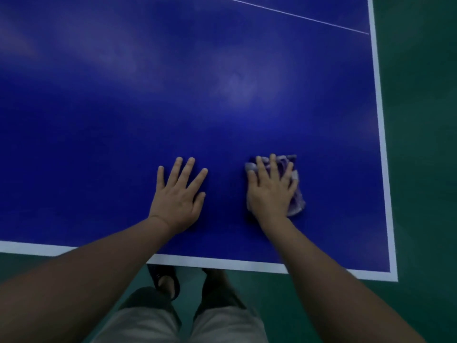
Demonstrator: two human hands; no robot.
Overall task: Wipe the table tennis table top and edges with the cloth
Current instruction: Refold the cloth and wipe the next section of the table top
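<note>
The person stands at the near end of the table tennis table (222,100), close to its near right corner. The left hand (178,194) lies flat on the blue top, fingers spread, holding nothing. Just to its right, the right hand (270,189) presses straight fingers onto a bunched cloth (295,199), which shows beyond the fingertips and along the hand's right side. Farther off, hazy streaks cross the top, so most wiping, and the white edges, probably remains.

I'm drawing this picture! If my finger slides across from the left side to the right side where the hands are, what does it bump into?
Blue table top → left hand → right hand on the cloth → white edge line → green floor.
</note>
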